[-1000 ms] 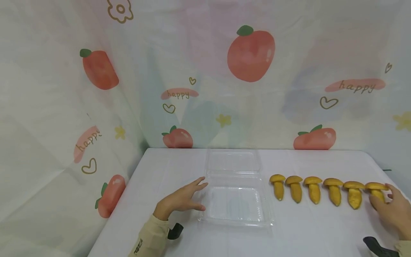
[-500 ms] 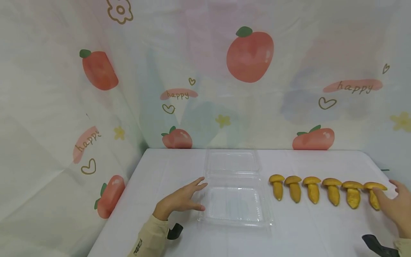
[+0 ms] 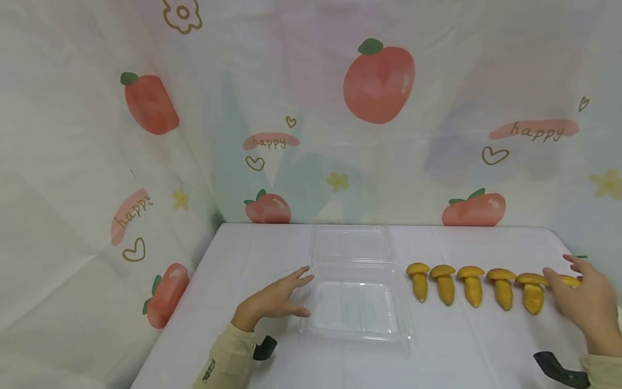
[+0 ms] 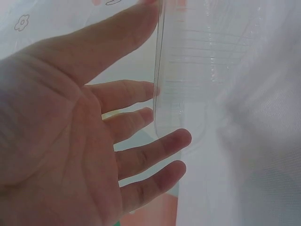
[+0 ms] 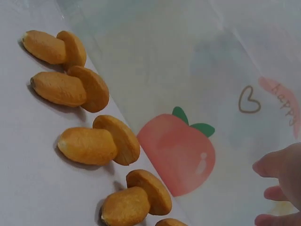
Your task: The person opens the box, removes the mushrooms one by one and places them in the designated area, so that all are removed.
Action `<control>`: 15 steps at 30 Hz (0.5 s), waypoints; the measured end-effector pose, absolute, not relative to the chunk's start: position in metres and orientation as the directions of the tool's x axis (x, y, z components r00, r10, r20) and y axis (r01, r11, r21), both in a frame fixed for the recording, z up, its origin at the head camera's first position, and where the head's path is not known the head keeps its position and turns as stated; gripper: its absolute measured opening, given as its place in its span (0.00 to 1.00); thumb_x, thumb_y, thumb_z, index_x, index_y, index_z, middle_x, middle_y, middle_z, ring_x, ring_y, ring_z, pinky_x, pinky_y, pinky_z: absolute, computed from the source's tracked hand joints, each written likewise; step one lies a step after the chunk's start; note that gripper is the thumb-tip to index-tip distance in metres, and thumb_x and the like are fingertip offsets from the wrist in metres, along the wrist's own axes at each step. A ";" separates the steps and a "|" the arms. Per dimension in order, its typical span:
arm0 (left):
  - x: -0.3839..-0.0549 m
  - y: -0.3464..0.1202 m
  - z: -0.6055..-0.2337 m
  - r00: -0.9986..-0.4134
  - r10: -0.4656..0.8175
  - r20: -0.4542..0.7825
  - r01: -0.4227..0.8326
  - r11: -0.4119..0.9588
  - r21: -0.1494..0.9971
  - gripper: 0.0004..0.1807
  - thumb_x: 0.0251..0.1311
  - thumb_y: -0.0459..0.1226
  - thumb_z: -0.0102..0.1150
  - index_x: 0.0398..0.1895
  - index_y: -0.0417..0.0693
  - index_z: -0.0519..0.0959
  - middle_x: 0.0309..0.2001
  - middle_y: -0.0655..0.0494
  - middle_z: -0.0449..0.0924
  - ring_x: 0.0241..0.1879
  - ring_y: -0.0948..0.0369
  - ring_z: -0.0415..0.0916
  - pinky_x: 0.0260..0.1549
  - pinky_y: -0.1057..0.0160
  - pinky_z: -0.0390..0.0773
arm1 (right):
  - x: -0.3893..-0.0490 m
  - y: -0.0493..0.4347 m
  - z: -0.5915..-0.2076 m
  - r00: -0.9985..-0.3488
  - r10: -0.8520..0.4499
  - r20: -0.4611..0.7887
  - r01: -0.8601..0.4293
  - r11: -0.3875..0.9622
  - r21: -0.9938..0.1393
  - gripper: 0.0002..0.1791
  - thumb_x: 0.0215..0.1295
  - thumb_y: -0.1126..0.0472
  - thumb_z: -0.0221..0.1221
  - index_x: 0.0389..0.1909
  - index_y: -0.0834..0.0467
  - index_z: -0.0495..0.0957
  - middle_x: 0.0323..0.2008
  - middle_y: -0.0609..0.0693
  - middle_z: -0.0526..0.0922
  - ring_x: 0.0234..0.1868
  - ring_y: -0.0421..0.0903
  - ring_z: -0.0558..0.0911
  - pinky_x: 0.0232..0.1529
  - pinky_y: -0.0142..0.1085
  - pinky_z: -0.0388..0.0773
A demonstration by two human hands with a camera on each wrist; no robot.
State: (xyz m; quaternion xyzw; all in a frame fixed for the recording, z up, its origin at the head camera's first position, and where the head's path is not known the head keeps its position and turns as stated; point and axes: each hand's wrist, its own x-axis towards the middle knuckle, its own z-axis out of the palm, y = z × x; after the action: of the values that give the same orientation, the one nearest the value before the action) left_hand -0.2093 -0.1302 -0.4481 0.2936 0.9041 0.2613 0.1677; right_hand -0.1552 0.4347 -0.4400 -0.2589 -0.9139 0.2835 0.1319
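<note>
My left hand (image 3: pixel 274 300) stands with its fingers spread at the left side of a clear plastic clamshell box (image 3: pixel 357 338), whose lid (image 3: pixel 352 243) is folded back. In the left wrist view the thumb and fingertips are right at the box rim (image 4: pixel 159 70), and the palm is bare. On the right, my right hand (image 3: pixel 585 302) hovers with fingers apart above the rightmost yellow-brown mushroom (image 3: pixel 569 280), hiding most of it. Several like mushrooms (image 3: pixel 502 289) lie in a row, caps toward the back. The right wrist view shows that hand (image 5: pixel 287 181) holding nothing.
A white-covered table (image 3: pixel 272 243) carries everything. Behind it and to the left hang white curtains (image 3: pixel 311 108) printed with red fruit and "happy" labels. The mushroom row begins just right of the box. Black wrist straps (image 3: pixel 264 348) show below the hands.
My right hand has come off the rightmost mushroom, shifting left and slightly farther back over it. The mushrooms and box have stayed put, and my left hand has not moved.
</note>
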 end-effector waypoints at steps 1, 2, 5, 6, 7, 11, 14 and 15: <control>-0.209 -0.130 -0.448 -0.771 0.619 -0.150 0.443 0.691 0.571 0.48 0.59 0.48 0.72 0.78 0.45 0.60 0.82 0.47 0.47 0.79 0.46 0.53 0.74 0.39 0.61 | -0.155 0.431 -0.439 -0.834 0.541 0.106 0.383 0.708 -0.593 0.37 0.78 0.52 0.44 0.78 0.69 0.47 0.72 0.79 0.53 0.69 0.79 0.58 0.66 0.72 0.61; -0.209 -0.130 -0.448 -0.771 0.619 -0.150 0.443 0.690 0.573 0.48 0.59 0.47 0.72 0.78 0.45 0.60 0.82 0.48 0.47 0.79 0.45 0.53 0.74 0.39 0.61 | -0.156 0.429 -0.438 -0.837 0.536 0.113 0.373 0.709 -0.598 0.37 0.78 0.52 0.45 0.77 0.69 0.48 0.72 0.80 0.53 0.68 0.79 0.58 0.65 0.72 0.61; -0.209 -0.130 -0.446 -0.773 0.616 -0.151 0.434 0.688 0.582 0.48 0.59 0.47 0.72 0.79 0.46 0.59 0.82 0.48 0.47 0.80 0.46 0.52 0.74 0.40 0.61 | -0.160 0.421 -0.437 -0.853 0.503 0.136 0.330 0.723 -0.607 0.36 0.78 0.53 0.46 0.77 0.69 0.49 0.70 0.81 0.55 0.65 0.78 0.60 0.63 0.72 0.63; -0.209 -0.130 -0.445 -0.774 0.615 -0.151 0.433 0.688 0.583 0.48 0.59 0.47 0.72 0.79 0.46 0.60 0.82 0.48 0.47 0.80 0.46 0.52 0.74 0.40 0.61 | -0.161 0.418 -0.436 -0.862 0.487 0.141 0.313 0.730 -0.608 0.36 0.78 0.53 0.46 0.77 0.69 0.50 0.70 0.81 0.56 0.65 0.79 0.60 0.62 0.73 0.64; -0.209 -0.130 -0.445 -0.774 0.614 -0.152 0.431 0.688 0.584 0.48 0.59 0.47 0.72 0.79 0.46 0.59 0.82 0.48 0.47 0.80 0.46 0.52 0.74 0.40 0.61 | -0.161 0.416 -0.436 -0.871 0.471 0.142 0.297 0.734 -0.611 0.36 0.78 0.53 0.47 0.77 0.69 0.50 0.70 0.81 0.56 0.64 0.79 0.60 0.61 0.73 0.64; -0.209 -0.129 -0.443 -0.775 0.616 -0.145 0.437 0.687 0.580 0.47 0.59 0.47 0.72 0.78 0.46 0.60 0.82 0.47 0.48 0.80 0.46 0.53 0.74 0.40 0.61 | -0.165 0.409 -0.433 -0.912 0.383 0.146 0.219 0.756 -0.617 0.37 0.77 0.52 0.48 0.77 0.69 0.50 0.67 0.82 0.58 0.63 0.79 0.60 0.55 0.75 0.65; -0.211 -0.130 -0.441 -0.774 0.619 -0.132 0.450 0.686 0.572 0.46 0.60 0.48 0.71 0.78 0.47 0.60 0.82 0.47 0.49 0.79 0.46 0.54 0.74 0.40 0.61 | -0.167 0.403 -0.433 -0.928 0.338 0.155 0.180 0.772 -0.609 0.37 0.78 0.51 0.48 0.77 0.69 0.51 0.67 0.82 0.59 0.63 0.79 0.61 0.53 0.74 0.66; -0.211 -0.130 -0.441 -0.776 0.618 -0.129 0.453 0.687 0.569 0.45 0.61 0.48 0.70 0.78 0.47 0.61 0.82 0.47 0.49 0.79 0.46 0.54 0.74 0.41 0.62 | -0.168 0.400 -0.433 -0.932 0.326 0.161 0.167 0.777 -0.607 0.37 0.78 0.50 0.48 0.77 0.68 0.51 0.66 0.82 0.59 0.63 0.78 0.61 0.53 0.74 0.66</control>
State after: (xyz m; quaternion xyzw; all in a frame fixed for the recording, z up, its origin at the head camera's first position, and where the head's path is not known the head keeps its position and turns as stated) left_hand -0.2113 -0.1297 -0.4407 0.2958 0.9048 0.2629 0.1570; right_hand -0.1675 0.4002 -0.4327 -0.1321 -0.9337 0.3066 0.1295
